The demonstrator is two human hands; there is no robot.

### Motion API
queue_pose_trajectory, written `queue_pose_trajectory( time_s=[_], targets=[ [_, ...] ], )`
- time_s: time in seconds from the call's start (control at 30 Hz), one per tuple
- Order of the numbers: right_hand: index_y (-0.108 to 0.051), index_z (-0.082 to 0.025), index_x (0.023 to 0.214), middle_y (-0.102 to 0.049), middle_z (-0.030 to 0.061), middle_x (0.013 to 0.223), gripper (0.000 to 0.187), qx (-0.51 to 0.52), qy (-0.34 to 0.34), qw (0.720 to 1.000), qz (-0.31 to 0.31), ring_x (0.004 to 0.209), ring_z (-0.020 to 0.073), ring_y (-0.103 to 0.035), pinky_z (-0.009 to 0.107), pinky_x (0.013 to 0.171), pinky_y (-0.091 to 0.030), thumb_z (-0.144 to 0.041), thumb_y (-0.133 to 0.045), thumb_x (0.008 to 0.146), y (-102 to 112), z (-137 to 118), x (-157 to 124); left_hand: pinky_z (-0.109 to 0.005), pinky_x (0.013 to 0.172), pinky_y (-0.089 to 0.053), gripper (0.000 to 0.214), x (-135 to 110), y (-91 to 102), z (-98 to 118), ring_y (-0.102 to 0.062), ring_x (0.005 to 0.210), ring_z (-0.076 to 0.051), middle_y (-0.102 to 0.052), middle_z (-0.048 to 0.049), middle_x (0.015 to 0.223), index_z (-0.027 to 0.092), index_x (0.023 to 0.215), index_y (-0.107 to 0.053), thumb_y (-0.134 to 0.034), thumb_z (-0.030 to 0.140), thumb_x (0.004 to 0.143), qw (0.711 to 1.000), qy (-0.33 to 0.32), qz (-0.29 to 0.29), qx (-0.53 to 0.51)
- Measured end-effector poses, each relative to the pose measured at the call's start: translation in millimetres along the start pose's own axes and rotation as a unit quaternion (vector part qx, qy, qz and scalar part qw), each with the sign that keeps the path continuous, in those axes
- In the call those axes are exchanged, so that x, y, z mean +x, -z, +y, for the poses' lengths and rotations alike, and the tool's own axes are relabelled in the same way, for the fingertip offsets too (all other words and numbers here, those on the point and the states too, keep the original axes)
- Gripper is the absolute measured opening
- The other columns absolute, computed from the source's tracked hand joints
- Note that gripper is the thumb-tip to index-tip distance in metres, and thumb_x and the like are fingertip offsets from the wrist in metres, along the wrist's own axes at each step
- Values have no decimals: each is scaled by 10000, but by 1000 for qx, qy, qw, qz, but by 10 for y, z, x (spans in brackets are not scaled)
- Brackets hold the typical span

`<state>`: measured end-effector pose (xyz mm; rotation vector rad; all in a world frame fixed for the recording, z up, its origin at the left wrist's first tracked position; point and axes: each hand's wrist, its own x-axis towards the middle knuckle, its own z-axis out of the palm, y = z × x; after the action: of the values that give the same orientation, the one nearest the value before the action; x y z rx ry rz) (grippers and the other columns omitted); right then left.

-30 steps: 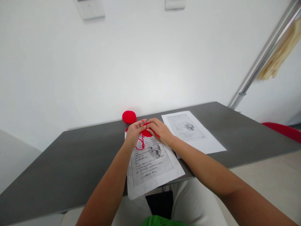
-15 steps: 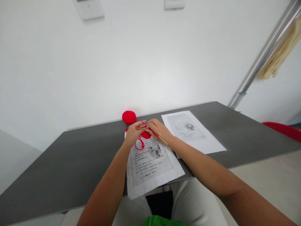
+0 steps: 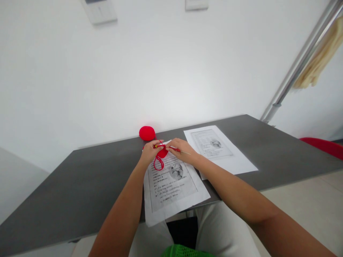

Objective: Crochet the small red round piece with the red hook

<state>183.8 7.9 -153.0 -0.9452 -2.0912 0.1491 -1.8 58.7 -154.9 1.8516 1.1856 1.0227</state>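
My left hand pinches a small red crochet piece, and a bit of yellow shows by its fingers. Closed around a thin crochet hook is my right hand; the hook's pale end sticks out toward the wrist, while its tip is hidden at the red piece. A loop of red yarn dangles below the left fingers. Behind the hands, against the wall, lies a red yarn ball, with a strand running from it to the left hand.
Under the hands a printed sheet overhangs the front edge of the dark table. Another printed sheet lies to the right. A red rounded object and a metal pole stand beyond the right side. Something green rests at my lap.
The right hand and hook have turned slightly, the hook now lying flatter. The red piece and left hand have shifted a little left and down.
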Motion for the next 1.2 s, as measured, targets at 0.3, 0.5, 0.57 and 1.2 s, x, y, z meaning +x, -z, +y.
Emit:
queue_pose_trajectory(
  time_s=[0.3,0.5,0.57,1.2],
  targets=[
    [-683,-173,841,-698,27,797,110,64,-94,993,4,746,141,-614,243,701,-424,-204,-577,854,68,-38,32,-332,805,-494,285,20,1,-3,-649,854,-223,-730,-68,847,158,909,-733,-683,205,633,1000,-9,1,5],
    [-687,-166,806,-686,14,738,141,103,-127,987,7,684,130,-600,233,647,-413,-227,-568,850,105,-73,33,-316,759,-489,272,7,-4,11,-636,810,-213,-722,-64,820,165,875,-738,-707,211,608,1000,-3,-8,-29],
    [-687,-165,797,-684,13,730,143,112,-129,985,8,683,130,-598,235,648,-416,-229,-569,845,114,-78,32,-311,752,-487,266,5,-2,23,-633,801,-209,-723,-67,831,161,868,-739,-707,216,610,999,-5,-16,-30],
    [-684,-157,728,-673,19,710,124,269,-192,943,37,701,139,-605,274,704,-463,-266,-637,765,144,-88,55,-324,767,-473,157,-15,42,64,-633,779,-205,-728,-71,824,167,754,-738,-706,220,610,999,4,-27,-29]
  ],
)
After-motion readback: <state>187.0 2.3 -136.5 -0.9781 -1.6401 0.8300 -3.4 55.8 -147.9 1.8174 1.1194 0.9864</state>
